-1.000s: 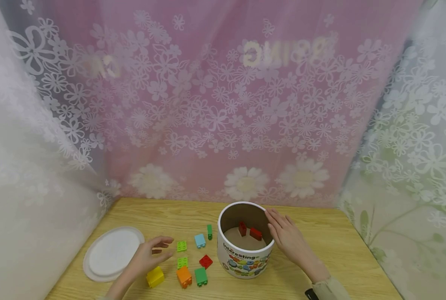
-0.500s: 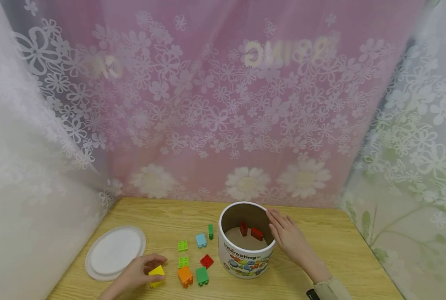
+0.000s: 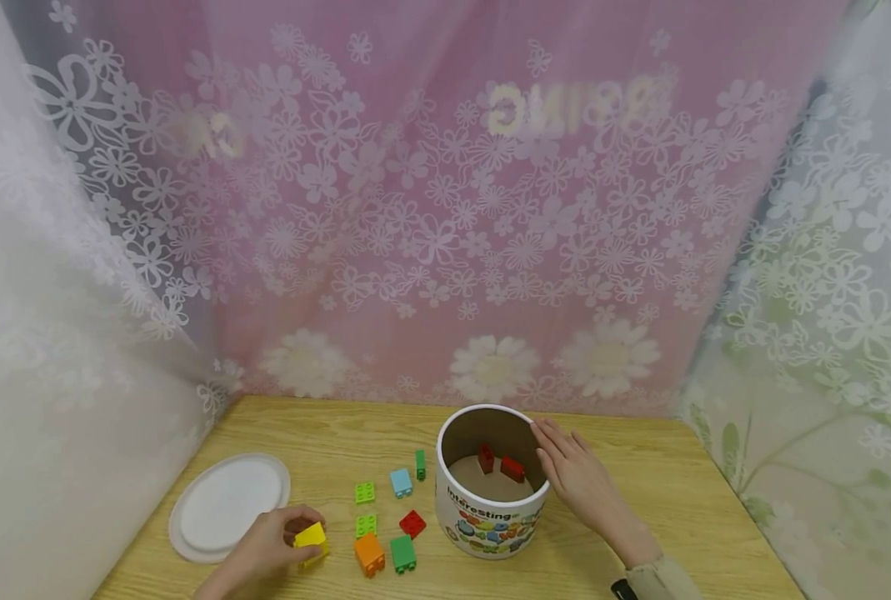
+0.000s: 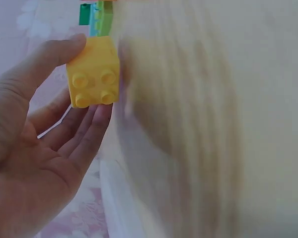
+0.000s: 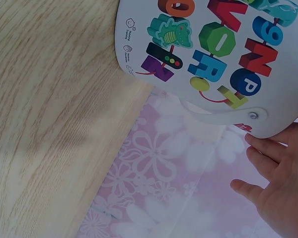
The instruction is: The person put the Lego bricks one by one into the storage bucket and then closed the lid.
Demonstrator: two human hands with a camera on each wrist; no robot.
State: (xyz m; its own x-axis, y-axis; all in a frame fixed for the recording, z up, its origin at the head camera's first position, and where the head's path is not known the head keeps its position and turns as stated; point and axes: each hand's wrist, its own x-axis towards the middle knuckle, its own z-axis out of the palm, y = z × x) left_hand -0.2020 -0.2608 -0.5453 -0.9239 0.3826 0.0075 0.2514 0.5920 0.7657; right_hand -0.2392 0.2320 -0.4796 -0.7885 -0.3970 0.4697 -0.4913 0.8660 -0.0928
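My left hand pinches a yellow toy building block between thumb and fingers at the front left of the table. In the left wrist view the yellow block shows several round studs facing the camera, with the thumb on one side and fingers beneath. My right hand lies with straight fingers against the right rim of a white printed bucket. Two red blocks lie inside the bucket. In the right wrist view, fingers touch the bucket's edge near its handle rivet.
Between left hand and bucket lie an orange block, a green block, a red block, two lime blocks, a light blue block and a narrow green block. A white lid lies far left. Flowered curtains enclose the table.
My left hand has come down from above onto the yellow block and taken hold of it; the block now tilts slightly in the fingers. The right hand has stayed at the bucket.
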